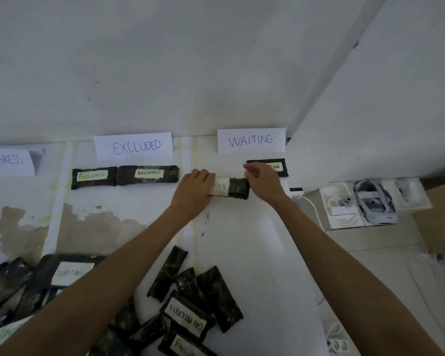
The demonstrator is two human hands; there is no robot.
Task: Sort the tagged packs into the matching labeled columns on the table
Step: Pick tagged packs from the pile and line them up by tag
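Both hands, the left hand (194,190) and right hand (261,182), clasp the ends of a soft, light-looking pack (230,188) near the table's (254,253) far edge, under the WAITING sign (251,140), best held end-to-end.

Both hands are on one dark pack (231,189) under the WAITING sign (251,140): the left hand (194,192) covers its left end, the right hand (262,179) pinches the right end. Another tagged pack (280,167) lies just behind. Two packs (123,176) sit under the EXCLUDED sign (134,146); an unsorted pile (185,299) waits near the table's (254,253) front edge.
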